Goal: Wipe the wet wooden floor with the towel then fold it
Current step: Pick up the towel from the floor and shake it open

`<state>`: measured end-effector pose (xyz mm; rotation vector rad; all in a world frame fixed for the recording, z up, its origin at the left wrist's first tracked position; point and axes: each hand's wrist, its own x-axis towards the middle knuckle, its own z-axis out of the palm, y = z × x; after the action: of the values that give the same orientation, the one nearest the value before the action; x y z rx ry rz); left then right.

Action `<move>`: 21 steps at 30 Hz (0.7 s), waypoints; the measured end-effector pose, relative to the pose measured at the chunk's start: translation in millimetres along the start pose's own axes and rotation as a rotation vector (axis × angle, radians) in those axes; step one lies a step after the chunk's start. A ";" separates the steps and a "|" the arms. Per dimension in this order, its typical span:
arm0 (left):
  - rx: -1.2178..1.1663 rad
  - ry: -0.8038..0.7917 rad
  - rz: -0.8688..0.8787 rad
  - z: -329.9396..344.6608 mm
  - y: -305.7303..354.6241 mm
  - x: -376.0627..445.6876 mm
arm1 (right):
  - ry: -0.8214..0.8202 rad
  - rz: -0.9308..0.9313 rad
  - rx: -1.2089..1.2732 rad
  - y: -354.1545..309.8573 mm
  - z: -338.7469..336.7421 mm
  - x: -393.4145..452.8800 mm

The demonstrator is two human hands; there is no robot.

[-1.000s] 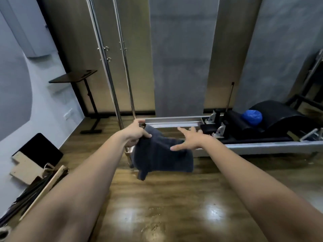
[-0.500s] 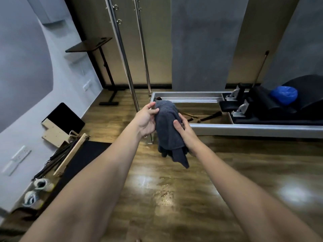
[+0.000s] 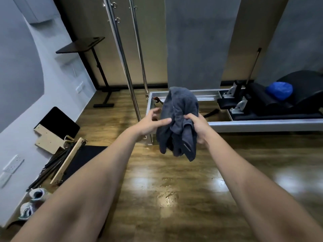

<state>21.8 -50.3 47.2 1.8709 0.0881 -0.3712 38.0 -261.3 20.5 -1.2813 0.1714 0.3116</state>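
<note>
A dark grey towel (image 3: 178,117) hangs bunched in the air in front of me, above the wooden floor (image 3: 174,172). My right hand (image 3: 198,127) grips its right side with closed fingers. My left hand (image 3: 153,122) is at the towel's left side with fingers spread, the thumb touching the cloth. A small wet patch (image 3: 167,195) glistens on the floor below the towel.
A metal-framed exercise machine (image 3: 262,125) with black pads and a blue ball (image 3: 279,90) stands at the right. Two steel poles (image 3: 125,58) rise at the centre. Boards, bars and a black mat (image 3: 57,145) lie at the left wall, with a black stand (image 3: 99,74) behind.
The towel went from spread between both hands to bunched. My right hand closed on it and my left hand loosened its grip. The view tilted down.
</note>
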 end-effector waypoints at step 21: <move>-0.476 -0.102 -0.421 17.3 -253.2 34.1 | 0.351 0.115 -0.310 246.0 79.9 -4.7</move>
<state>-11.2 12.6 -198.9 1.3514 0.4653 -0.6699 -49.3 -123.5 -180.3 -1.6317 0.5126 0.2139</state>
